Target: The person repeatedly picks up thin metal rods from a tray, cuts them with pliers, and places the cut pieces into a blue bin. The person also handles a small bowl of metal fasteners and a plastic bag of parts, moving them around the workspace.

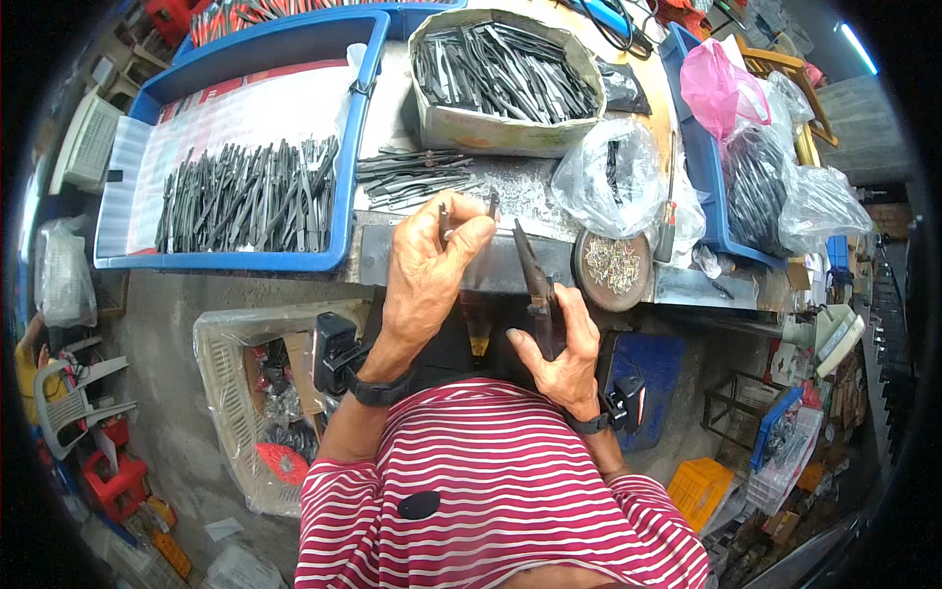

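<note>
My left hand [432,275] is raised at the front edge of the workbench, its thumb and fingers closed on a thin dark piece [493,204] that is mostly hidden and blurred. To its right, my right hand [566,358] is wrapped round a pair of dark long-nose pliers [533,270], whose jaws point up and away from me. The tips of the pliers are apart from the left hand. Just beyond the left hand, a loose pile of slim black parts [417,175] lies on the bench. A round dish [589,285] of small metal pins stands right of the pliers.
A blue tray [221,261] of black parts occupies the left; a deep box [510,137] of similar parts stands behind. On the right are a clear bag [589,187], a screwdriver [666,236], a blue bin [714,211] and a pink bag [713,86]. A plastic-wrapped crate [218,393] sits below the bench.
</note>
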`<state>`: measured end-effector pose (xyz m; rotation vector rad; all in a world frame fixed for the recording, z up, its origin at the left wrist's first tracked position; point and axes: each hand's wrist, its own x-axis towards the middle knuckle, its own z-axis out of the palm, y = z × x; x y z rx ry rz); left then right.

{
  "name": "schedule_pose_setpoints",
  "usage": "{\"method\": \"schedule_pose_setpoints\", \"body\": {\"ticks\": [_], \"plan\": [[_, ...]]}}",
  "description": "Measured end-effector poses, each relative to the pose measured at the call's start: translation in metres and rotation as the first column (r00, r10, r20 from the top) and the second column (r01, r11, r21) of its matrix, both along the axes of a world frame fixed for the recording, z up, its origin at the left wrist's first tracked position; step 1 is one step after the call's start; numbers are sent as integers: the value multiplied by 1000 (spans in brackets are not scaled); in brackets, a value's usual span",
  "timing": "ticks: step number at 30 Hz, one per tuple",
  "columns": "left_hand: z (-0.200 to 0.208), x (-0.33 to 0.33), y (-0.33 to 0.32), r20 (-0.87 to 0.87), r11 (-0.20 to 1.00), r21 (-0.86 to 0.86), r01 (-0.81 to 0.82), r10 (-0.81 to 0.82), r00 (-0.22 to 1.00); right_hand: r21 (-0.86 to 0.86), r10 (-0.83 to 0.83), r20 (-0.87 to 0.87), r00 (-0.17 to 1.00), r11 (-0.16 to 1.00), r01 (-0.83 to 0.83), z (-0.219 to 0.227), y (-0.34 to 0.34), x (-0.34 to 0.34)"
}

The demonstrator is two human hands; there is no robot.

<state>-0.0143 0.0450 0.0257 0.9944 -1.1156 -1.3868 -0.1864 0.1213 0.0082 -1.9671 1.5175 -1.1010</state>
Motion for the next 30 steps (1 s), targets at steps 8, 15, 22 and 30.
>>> {"method": "schedule_pose_setpoints", "body": {"ticks": [8,15,22,30], "plan": [[-9,-1,4,-448,974,159,159,-73,891,-91,-26,-133,991,996,14,-5,2,-2],[-14,-5,10,-531,963,208,173,-37,847,-151,-33,-181,983,989,6,-7,3,-3],[-17,-7,16,-548,962,216,164,-19,836,-142,-21,-159,987,990,-2,-11,5,-4],[-18,-36,35,30,951,-98,-293,297,954,439,11,349,937,881,-174,2,20,-8]]}}
